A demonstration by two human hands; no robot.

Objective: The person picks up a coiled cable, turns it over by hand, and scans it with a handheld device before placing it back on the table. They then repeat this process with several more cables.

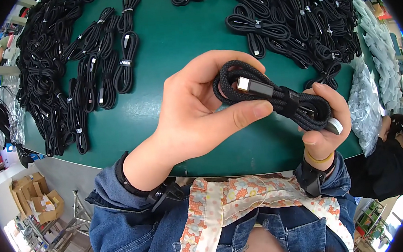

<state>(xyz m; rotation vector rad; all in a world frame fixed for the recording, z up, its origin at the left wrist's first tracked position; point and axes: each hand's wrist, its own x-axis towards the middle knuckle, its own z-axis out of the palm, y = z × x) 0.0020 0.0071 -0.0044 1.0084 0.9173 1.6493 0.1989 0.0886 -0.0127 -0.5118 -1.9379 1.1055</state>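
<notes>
A coiled black braided cable is held up above the green table, with a strap wrapped round its middle. My left hand closes on one end of the coil, thumb in front and fingers behind. Close to that thumb, a connector with a bright metal tip points left. At the other end, my right hand grips the coil between thumb and fingers. A pale connector end shows beside those fingers. Parts of the fingers of both hands are hidden behind the coil.
Bundled black cables lie in a heap on the left of the green table and another heap at the right. Clear plastic bags line the right edge. Cardboard boxes stand at lower left. Another person is at far right.
</notes>
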